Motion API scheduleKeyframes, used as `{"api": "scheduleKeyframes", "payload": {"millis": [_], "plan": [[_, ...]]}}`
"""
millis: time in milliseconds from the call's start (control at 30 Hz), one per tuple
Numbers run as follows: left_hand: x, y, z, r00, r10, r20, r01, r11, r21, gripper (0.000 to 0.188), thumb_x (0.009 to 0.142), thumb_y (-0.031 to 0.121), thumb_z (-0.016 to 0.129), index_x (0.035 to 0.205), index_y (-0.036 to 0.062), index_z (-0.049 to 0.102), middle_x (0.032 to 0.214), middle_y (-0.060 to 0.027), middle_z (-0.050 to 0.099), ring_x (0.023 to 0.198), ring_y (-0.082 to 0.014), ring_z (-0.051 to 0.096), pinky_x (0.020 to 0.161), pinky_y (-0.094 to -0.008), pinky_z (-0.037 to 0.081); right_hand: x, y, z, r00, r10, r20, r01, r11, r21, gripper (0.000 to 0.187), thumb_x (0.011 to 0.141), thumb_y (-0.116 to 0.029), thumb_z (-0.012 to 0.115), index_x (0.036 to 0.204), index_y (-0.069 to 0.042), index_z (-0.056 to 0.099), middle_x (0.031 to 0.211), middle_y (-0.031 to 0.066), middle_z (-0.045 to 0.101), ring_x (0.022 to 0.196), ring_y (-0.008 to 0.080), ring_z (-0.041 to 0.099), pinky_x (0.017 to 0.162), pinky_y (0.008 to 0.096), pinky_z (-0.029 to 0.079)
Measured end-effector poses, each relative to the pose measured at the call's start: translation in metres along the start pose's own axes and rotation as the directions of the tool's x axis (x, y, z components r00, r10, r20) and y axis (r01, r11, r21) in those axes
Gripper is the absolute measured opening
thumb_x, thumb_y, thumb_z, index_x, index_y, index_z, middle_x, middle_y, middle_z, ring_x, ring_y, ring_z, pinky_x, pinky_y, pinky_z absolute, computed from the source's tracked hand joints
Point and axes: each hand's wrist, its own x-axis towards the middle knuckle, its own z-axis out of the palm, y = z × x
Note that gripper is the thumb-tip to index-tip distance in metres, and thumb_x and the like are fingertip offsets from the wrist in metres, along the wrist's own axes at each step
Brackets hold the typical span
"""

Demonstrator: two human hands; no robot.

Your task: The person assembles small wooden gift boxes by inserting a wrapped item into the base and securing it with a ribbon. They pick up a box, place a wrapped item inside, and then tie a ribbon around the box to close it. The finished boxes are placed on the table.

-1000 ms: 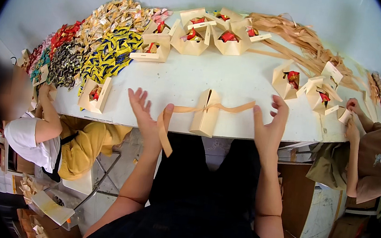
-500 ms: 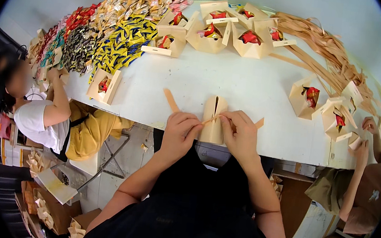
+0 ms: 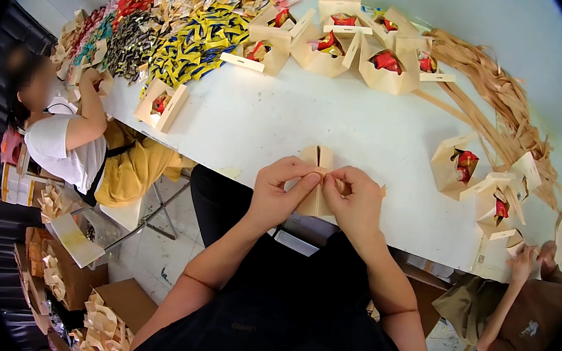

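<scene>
At the table's near edge stands a closed cream paper box, with a dark slot near its top. A tan ribbon crosses it; one end peeks out beside my right hand. My left hand pinches the ribbon at the front of the box, thumb against forefinger. Right beside it, my right hand pinches the ribbon too, and the fingertips of both hands nearly meet. Fingers hide the crossing of the ribbon, so I cannot tell whether it is knotted.
Beyond lie open cream boxes with red-wrapped sweets and heaps of wrapped sweets. Tan ribbons are piled at the back right. Co-workers sit left and right; filled boxes stand by the right one.
My hands have drawn closer together at the box. The ribbon's left end no longer shows beside my left hand. The view has shifted slightly.
</scene>
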Motion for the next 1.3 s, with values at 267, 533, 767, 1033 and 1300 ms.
{"api": "scheduleKeyframes", "payload": {"millis": [267,533,767,1033,1300], "plan": [[0.017,-0.001,0.012,0.930,0.308,0.199,-0.351,0.904,0.243,0.024,0.101,-0.003,0.066,0.123,0.0002,0.072,0.101,-0.0127,0.066,0.087,-0.0275,0.065,0.077,-0.0347,0.053,0.049,0.011,-0.079,0.771,0.184,0.610,-0.332,0.933,0.137,0.029,0.110,-0.030,0.067,0.097,-0.005,0.076,0.069,-0.0074,0.053,0.064,0.0022,0.046,0.057,0.0233,0.039],[0.030,0.008,-0.001,0.958,0.057,0.282,-0.102,0.983,0.150,0.018,0.102,0.005,0.075,0.107,0.0015,0.059,0.092,-0.0089,0.076,0.079,-0.0161,0.069,0.073,-0.0313,0.055,0.025,-0.089,-0.063,0.946,0.049,0.322,-0.014,0.994,-0.110,0.024,0.102,-0.022,0.073,0.096,0.001,0.073,0.072,0.0106,0.065,0.068,0.0258,0.067,0.065,0.0384,0.051],[0.041,-0.003,0.002,0.928,0.114,0.355,-0.116,0.993,-0.015,0.019,0.100,-0.001,0.075,0.105,0.0023,0.057,0.096,-0.0076,0.080,0.080,-0.0091,0.067,0.074,-0.0270,0.053,-0.030,-0.078,-0.049,0.997,0.051,0.054,-0.031,0.950,-0.311,0.011,0.096,-0.012,0.073,0.096,-0.002,0.075,0.083,0.0151,0.071,0.078,0.0377,0.071,0.070,0.0461,0.057],[0.036,-0.015,0.014,0.929,0.128,0.348,-0.008,0.946,-0.325,0.015,0.104,-0.001,0.071,0.108,0.0019,0.057,0.099,-0.0060,0.077,0.081,-0.0098,0.068,0.075,-0.0257,0.053,-0.025,-0.041,-0.035,0.987,0.156,-0.036,-0.152,0.985,0.082,0.017,0.098,-0.008,0.077,0.112,0.001,0.080,0.089,0.0108,0.078,0.071,0.0134,0.069,0.064,0.0303,0.054],[0.016,-0.015,0.026,0.989,0.012,0.144,0.026,0.965,-0.260,0.030,0.105,0.003,0.072,0.133,-0.0029,0.064,0.104,-0.0076,0.074,0.103,-0.0123,0.071,0.089,-0.0274,0.057,-0.029,-0.002,0.004,0.969,0.073,-0.235,-0.038,0.988,0.150,0.010,0.095,-0.005,0.080,0.095,0.001,0.071,0.081,0.0048,0.066,0.071,0.0101,0.058,0.064,0.0275,0.050]]}}
